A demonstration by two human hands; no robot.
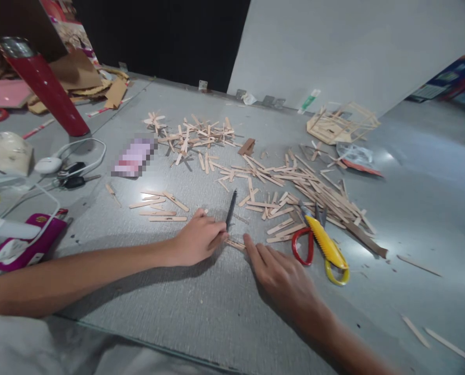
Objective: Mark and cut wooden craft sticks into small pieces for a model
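Note:
Low over the near middle of the table, a short wooden craft stick piece [235,244] spans the gap between my two hands. My left hand [206,237] is closed, its fingertips pinching the left end. At the other end is my right hand [275,268], with the index fingertip against the wood and the thumb hidden below. Whether the piece is one stick or two together I cannot tell. Just beyond my left fingertips is a black pen [231,209]. Red-handled scissors [303,247] and a yellow-handled cutting tool [328,245] lie to the right of my right hand.
Loose craft sticks [326,192] are heaped on the right, with several cut pieces [164,205] on the left. A stick frame model [342,125] stands at the back right. A red bottle [48,88], cables [95,146], keys [74,181] and a purple power bank [29,242] occupy the left side.

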